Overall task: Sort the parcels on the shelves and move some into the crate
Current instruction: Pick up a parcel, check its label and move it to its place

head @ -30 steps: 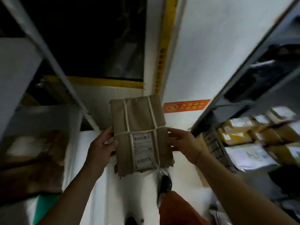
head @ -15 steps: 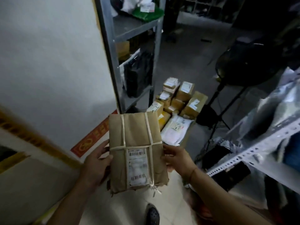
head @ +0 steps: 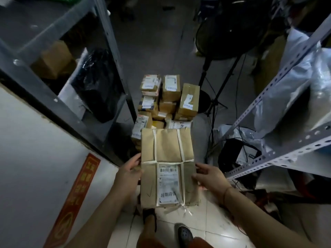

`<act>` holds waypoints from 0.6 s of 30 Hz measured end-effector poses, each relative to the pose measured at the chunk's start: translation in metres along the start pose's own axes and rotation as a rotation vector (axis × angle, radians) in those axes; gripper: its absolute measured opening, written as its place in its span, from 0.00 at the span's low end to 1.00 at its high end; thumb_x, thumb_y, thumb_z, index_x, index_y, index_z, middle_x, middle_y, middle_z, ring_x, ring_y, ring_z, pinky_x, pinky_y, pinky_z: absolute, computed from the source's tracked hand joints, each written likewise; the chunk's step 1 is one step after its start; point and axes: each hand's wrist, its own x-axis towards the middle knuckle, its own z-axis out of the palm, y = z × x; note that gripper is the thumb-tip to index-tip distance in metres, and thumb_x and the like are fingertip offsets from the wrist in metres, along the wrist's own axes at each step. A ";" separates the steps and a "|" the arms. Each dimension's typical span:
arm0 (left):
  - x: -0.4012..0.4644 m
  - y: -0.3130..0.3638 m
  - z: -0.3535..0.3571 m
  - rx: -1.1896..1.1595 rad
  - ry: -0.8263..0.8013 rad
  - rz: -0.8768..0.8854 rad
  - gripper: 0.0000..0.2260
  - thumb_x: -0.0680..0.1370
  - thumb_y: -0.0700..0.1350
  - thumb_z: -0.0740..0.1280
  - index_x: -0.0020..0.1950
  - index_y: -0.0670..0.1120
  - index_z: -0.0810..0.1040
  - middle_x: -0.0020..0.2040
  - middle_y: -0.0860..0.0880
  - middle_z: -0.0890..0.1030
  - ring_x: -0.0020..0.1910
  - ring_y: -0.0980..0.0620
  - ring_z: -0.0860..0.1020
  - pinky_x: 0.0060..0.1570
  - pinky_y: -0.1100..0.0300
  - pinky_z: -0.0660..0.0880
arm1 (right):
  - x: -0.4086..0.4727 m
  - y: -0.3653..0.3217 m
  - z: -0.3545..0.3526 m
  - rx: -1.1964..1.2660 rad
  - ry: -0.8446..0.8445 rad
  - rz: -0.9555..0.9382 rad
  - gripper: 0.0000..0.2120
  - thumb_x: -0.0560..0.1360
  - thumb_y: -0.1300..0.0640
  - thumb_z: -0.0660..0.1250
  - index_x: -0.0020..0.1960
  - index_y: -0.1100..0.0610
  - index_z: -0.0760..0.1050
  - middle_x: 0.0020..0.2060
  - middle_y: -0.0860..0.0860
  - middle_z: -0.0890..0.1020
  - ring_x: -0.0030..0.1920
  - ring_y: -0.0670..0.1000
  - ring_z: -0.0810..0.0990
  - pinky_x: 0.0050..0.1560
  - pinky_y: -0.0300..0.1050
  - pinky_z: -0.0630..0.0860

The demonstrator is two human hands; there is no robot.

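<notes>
Over piled boxes [head: 169,97] | both hands' grip clamped on brown parcel [head: 167,167] — shelves [head: 107,51] flanking

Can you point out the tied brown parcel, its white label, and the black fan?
brown parcel [head: 166,144]: head view, bare upper paper face.
white label [head: 168,183]: head view, middle of the sticker.
black fan [head: 231,31]: head view, round grille.

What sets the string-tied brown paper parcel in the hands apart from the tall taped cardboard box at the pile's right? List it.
The string-tied brown paper parcel is wrapped in creased paper; the tall taped cardboard box is rigid. The parcel is bound with pale string; the box is taped. The left hand and right hand hold the parcel; the box rests on the pile. Both are brown with white labels.
</notes>
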 end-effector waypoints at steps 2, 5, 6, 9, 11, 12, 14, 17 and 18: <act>0.036 -0.004 0.002 -0.007 -0.070 -0.044 0.27 0.82 0.38 0.71 0.79 0.56 0.73 0.69 0.53 0.79 0.59 0.60 0.79 0.50 0.62 0.80 | 0.018 0.004 0.007 0.030 0.083 0.035 0.22 0.80 0.70 0.69 0.57 0.42 0.82 0.43 0.47 0.90 0.37 0.42 0.87 0.33 0.37 0.79; 0.092 -0.011 0.008 0.047 -0.132 -0.065 0.28 0.81 0.42 0.74 0.79 0.58 0.73 0.72 0.52 0.77 0.66 0.53 0.79 0.62 0.50 0.81 | 0.054 0.006 0.014 0.064 0.197 0.078 0.21 0.79 0.71 0.70 0.61 0.48 0.83 0.43 0.47 0.90 0.39 0.46 0.87 0.33 0.37 0.80; 0.111 -0.013 0.011 0.060 -0.145 -0.072 0.28 0.81 0.42 0.74 0.79 0.58 0.73 0.73 0.52 0.77 0.66 0.52 0.78 0.64 0.48 0.81 | 0.067 0.007 0.016 0.075 0.224 0.095 0.21 0.79 0.71 0.70 0.64 0.50 0.83 0.45 0.48 0.89 0.41 0.48 0.87 0.34 0.38 0.80; 0.164 -0.020 0.025 0.118 -0.163 -0.067 0.27 0.82 0.39 0.72 0.79 0.57 0.73 0.72 0.53 0.76 0.59 0.58 0.78 0.51 0.64 0.82 | 0.110 0.015 0.019 0.140 0.265 0.127 0.21 0.79 0.71 0.70 0.67 0.53 0.82 0.49 0.51 0.89 0.43 0.50 0.86 0.34 0.38 0.80; 0.195 -0.025 0.033 0.127 -0.174 -0.079 0.27 0.83 0.40 0.71 0.79 0.59 0.72 0.69 0.55 0.76 0.56 0.60 0.78 0.39 0.69 0.78 | 0.141 0.020 0.022 0.167 0.289 0.141 0.22 0.79 0.72 0.69 0.67 0.52 0.82 0.48 0.51 0.89 0.43 0.49 0.86 0.34 0.39 0.80; 0.210 -0.028 0.037 0.138 -0.174 -0.076 0.27 0.83 0.41 0.71 0.79 0.61 0.72 0.70 0.55 0.76 0.58 0.58 0.78 0.41 0.67 0.78 | 0.158 0.023 0.023 0.178 0.297 0.145 0.22 0.79 0.72 0.69 0.68 0.52 0.82 0.48 0.50 0.89 0.42 0.48 0.86 0.33 0.39 0.80; 0.238 -0.034 0.043 0.178 -0.160 -0.063 0.27 0.83 0.43 0.71 0.80 0.63 0.71 0.73 0.56 0.76 0.65 0.54 0.78 0.51 0.61 0.79 | 0.191 0.030 0.024 0.184 0.304 0.151 0.22 0.79 0.71 0.70 0.68 0.52 0.82 0.50 0.50 0.89 0.42 0.47 0.86 0.33 0.38 0.79; 0.273 -0.044 0.057 0.215 -0.145 -0.049 0.28 0.83 0.46 0.72 0.81 0.62 0.69 0.76 0.53 0.75 0.71 0.50 0.76 0.68 0.48 0.78 | 0.234 0.040 0.021 0.127 0.328 0.127 0.22 0.79 0.69 0.71 0.68 0.52 0.82 0.50 0.49 0.89 0.45 0.48 0.87 0.37 0.42 0.81; 0.284 -0.047 0.062 0.227 -0.143 -0.058 0.28 0.83 0.47 0.72 0.81 0.63 0.69 0.77 0.53 0.75 0.72 0.49 0.76 0.70 0.44 0.76 | 0.246 0.042 0.020 0.111 0.340 0.114 0.21 0.79 0.67 0.71 0.68 0.50 0.82 0.49 0.47 0.89 0.46 0.48 0.87 0.41 0.43 0.83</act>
